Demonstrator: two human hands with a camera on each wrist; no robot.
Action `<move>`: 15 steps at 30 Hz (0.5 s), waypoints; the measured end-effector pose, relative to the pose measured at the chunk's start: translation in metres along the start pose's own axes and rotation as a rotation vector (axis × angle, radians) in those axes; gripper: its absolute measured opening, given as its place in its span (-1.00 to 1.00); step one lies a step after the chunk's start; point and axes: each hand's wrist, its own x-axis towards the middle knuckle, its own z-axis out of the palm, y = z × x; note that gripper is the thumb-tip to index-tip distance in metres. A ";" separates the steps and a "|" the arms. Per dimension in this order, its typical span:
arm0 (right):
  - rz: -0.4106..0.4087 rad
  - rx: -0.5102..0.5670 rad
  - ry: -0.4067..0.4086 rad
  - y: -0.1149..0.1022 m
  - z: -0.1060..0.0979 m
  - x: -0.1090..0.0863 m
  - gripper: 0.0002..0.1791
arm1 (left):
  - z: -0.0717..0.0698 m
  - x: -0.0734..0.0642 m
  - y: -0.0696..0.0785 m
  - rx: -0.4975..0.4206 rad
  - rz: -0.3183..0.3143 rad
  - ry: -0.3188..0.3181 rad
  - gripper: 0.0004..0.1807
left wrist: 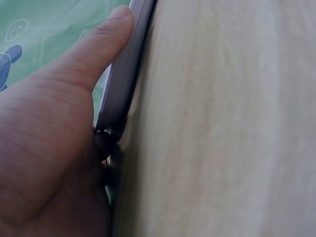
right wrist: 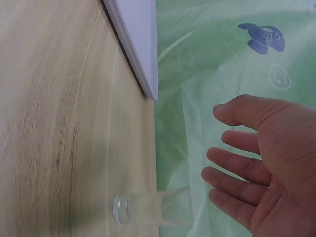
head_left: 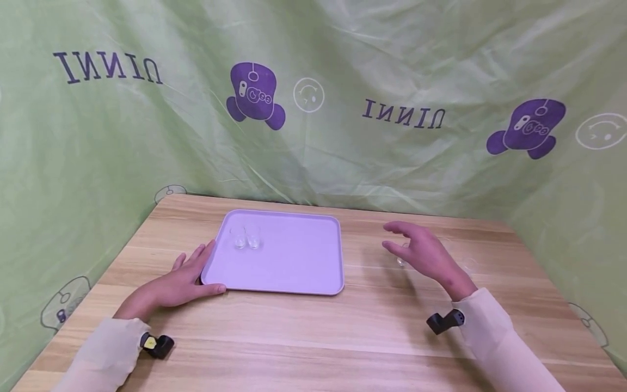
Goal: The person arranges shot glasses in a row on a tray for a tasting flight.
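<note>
A lilac tray (head_left: 294,256) lies on the wooden table, with two small clear glasses standing side by side in its left part, one glass (head_left: 239,239) left of the other glass (head_left: 253,240). My left hand (head_left: 178,283) rests at the tray's near left corner; its thumb (left wrist: 111,39) touches the near rim and the fingers lie along the left side. Right of the tray, my right hand (head_left: 426,253) hovers with thumb and fingers apart, holding nothing. A clear glass (right wrist: 153,207) stands upright near it, partly hidden by the hand in the head view.
Another faint clear glass (head_left: 469,265) stands behind the right wrist, hard to make out. Green printed cloth (head_left: 333,152) hangs behind the table and along both sides. Bare wooden tabletop (head_left: 294,337) lies in front of the tray.
</note>
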 end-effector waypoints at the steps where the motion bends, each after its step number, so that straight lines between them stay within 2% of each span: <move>1: 0.001 0.000 0.003 0.002 -0.001 -0.001 -0.52 | 0.000 0.000 0.000 0.000 0.002 -0.001 0.22; 15: 0.004 0.017 -0.029 0.017 -0.007 -0.010 -0.53 | -0.002 -0.002 0.002 -0.004 -0.003 -0.002 0.23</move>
